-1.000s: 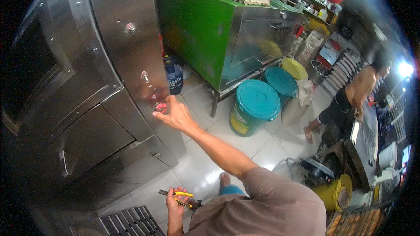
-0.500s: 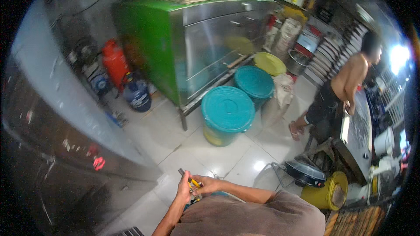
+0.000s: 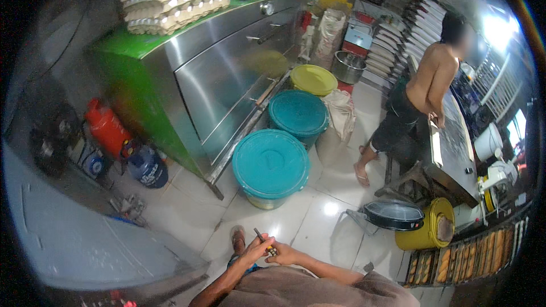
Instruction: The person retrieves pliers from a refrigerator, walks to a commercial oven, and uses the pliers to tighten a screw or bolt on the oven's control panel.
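My left hand point(image 3: 257, 251) is closed around a small tool point(image 3: 259, 235) with a dark, narrow end pointing up and away from me. A bit of yellow shows between my fingers, but the tool's exact kind is hard to make out. My right hand point(image 3: 286, 255) meets the left one, its fingers closed at the yellow part. Both hands are in front of my body, above the tiled floor. Beyond them stands a bucket with a teal lid point(image 3: 271, 162).
A steel oven point(image 3: 227, 79) with a green side carries egg trays point(image 3: 176, 0). Gas cylinders point(image 3: 108, 126) stand at left. Right, a person point(image 3: 424, 88) works at a table point(image 3: 455, 136); nearby are a round black pan point(image 3: 392, 216), a yellow bucket point(image 3: 418, 233) and bread trays point(image 3: 463, 258).
My view has shifted, bringing the oven, buckets and person nearer and revealing more bread at the right. My hands stay together on the tool. One of my feet now shows.
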The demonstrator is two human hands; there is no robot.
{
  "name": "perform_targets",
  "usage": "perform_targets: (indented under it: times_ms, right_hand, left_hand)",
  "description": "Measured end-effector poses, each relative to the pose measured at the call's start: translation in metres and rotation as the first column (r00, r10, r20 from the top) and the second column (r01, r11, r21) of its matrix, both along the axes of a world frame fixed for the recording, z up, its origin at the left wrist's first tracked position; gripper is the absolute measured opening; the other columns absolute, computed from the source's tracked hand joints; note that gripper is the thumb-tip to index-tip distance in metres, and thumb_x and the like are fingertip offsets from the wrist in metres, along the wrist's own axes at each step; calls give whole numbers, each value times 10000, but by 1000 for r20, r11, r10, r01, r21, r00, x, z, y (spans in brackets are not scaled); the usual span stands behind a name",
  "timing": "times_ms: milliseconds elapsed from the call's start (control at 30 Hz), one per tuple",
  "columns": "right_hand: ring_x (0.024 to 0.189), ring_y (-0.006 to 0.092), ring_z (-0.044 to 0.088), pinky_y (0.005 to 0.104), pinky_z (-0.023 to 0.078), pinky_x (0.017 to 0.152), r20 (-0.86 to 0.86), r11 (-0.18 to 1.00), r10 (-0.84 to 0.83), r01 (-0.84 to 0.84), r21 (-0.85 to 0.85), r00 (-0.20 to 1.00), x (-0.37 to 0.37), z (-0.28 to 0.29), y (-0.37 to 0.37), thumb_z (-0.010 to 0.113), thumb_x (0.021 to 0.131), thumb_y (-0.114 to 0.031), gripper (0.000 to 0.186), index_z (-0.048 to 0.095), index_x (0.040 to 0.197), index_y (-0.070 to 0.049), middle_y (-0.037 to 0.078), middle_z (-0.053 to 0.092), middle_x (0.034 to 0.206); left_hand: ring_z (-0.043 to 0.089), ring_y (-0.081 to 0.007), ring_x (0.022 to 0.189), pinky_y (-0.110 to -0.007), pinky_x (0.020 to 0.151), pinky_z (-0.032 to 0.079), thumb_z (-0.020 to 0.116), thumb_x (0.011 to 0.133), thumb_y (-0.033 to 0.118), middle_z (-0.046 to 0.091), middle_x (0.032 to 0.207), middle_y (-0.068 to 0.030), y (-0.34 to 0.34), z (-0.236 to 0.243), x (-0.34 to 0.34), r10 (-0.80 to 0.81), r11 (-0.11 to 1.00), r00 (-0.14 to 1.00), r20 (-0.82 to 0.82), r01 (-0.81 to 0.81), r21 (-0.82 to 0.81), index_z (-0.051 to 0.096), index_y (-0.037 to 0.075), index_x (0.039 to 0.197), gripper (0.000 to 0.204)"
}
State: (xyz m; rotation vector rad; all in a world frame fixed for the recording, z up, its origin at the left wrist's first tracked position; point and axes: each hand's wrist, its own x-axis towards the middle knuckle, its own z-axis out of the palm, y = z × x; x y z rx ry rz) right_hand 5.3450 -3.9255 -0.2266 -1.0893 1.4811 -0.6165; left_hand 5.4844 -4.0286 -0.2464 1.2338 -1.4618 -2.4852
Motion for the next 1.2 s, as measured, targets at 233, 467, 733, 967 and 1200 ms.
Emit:
perform_targets:
  times_ms: [233,467,733,967,1200]
  right_hand:
    - [978,223,600,356,482,857,-14,965,-191,185,-188,982,-13,15,-107,674,824,-179,543,466,1307,-45,136,625,1080]
    - [986,335,645,407,503,840,-140,935,-351,338,-110,926,-6,32,-147,622,861,-242,622,379,1420,-120,230,645,1113]
    - [900,273,638,391,496,794,-152,921,-385,369,-124,910,-44,25,-130,604,873,-210,517,466,1346,-55,180,667,994]
    - [749,169,591,343,485,683,-10,866,-491,487,-116,871,-57,21,-109,568,931,-221,431,495,1318,-45,81,628,841]
    - [681,126,595,298,502,598,179,744,-663,666,52,727,-63,32,-93,583,949,-318,360,572,1113,2,85,615,780]
  left_hand:
    - [528,-147,1071,-350,828,469,613,935,348,541,1190,-31,-115,27,-20,-39,996,984,-174,53,76,453,97,1313,481]
    - [557,-159,1059,-321,852,475,606,941,328,575,1135,-38,-174,23,-31,-192,978,971,-144,201,55,501,78,1264,422]
    - [554,-181,1091,-362,881,496,597,944,328,575,1162,-76,-167,18,-79,-297,952,950,-96,303,54,525,76,1256,407]
    - [569,-156,1040,-346,836,506,585,945,369,578,1153,-35,-152,-5,-101,-388,921,921,-26,388,-15,530,100,1231,396]
    - [576,-168,1052,-339,806,519,571,952,375,572,1151,-41,-139,8,-99,-381,925,924,-34,381,-8,501,66,1228,420]
